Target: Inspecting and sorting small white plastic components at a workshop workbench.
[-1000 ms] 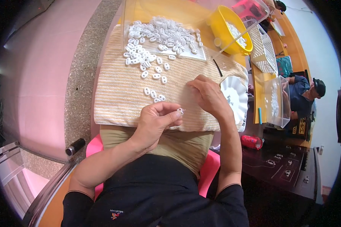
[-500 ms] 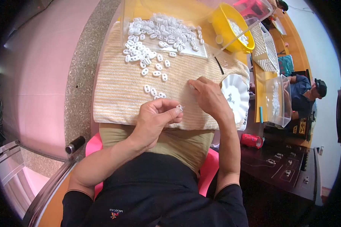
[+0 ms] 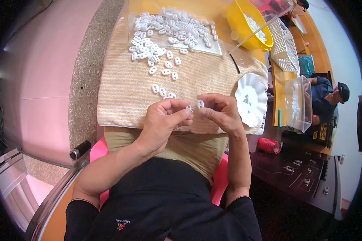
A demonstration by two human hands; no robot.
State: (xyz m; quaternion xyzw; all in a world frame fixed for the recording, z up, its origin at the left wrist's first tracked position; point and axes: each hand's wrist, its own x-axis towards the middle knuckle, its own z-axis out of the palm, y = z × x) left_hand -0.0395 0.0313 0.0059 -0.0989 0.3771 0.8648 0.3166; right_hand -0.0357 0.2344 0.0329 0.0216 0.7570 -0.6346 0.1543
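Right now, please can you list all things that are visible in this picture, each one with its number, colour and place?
small oval plastic pieces: many, white, heaped at the far end of the cloth, some loose nearer
striped cloth: one, beige, over the table
clear sheet: one, transparent, under the heap
bowl: one, yellow, far right, white pieces inside
scalloped plate: one, white, right of the hands
lattice basket: one, white, far right
clear box: one, transparent, right edge
can: one, red, lying low right
seated person: one, blue top, far right
left hand: pinches one white piece
right hand: pinches another white piece
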